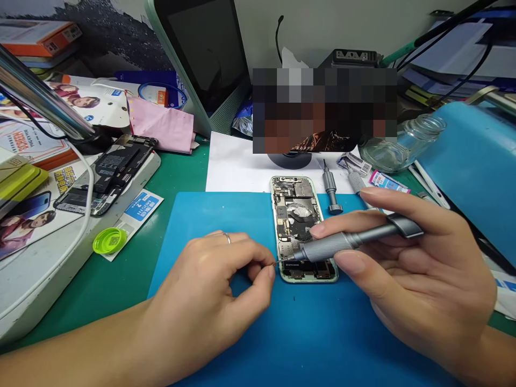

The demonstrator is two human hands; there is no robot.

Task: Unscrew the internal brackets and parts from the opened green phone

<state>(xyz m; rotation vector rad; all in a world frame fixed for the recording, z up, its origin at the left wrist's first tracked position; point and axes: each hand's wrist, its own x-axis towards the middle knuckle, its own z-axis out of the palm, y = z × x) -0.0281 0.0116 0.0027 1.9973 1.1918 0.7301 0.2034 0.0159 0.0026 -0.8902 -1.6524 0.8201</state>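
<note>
Just left of the near end of the opened phone (296,215), the grip of the left hand (217,274) is pinched shut at the bit of the screwdriver (346,242); its knurled barrel is clasped by the right hand (419,269). The opened phone, laid flat on the blue mat (193,215), is judged fragile and best held by its frame.

Print on the blue-and-white packet (139,207) is too blurred to read.
</note>
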